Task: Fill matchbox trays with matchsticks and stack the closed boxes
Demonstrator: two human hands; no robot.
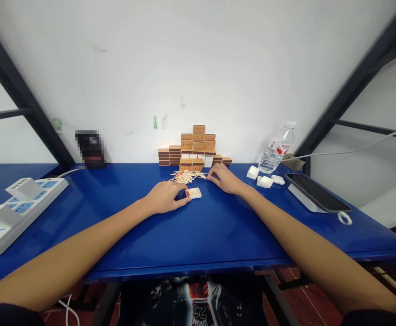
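The left hand (164,198) held the tray (195,197), likely light, crushable card best gripped endwise, at five o'clock from the matches (185,177); whether the right hand's (225,178) fingers pinched any was unclear.

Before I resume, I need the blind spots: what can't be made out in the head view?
All in the head view:
- Right hand: detail too small to tell whether it pinches a match.
- Loose matches: they overlap, hiding one another from a count.
- Power strip: its end is cut off by the left edge.
- Bottle label: fine print too small.
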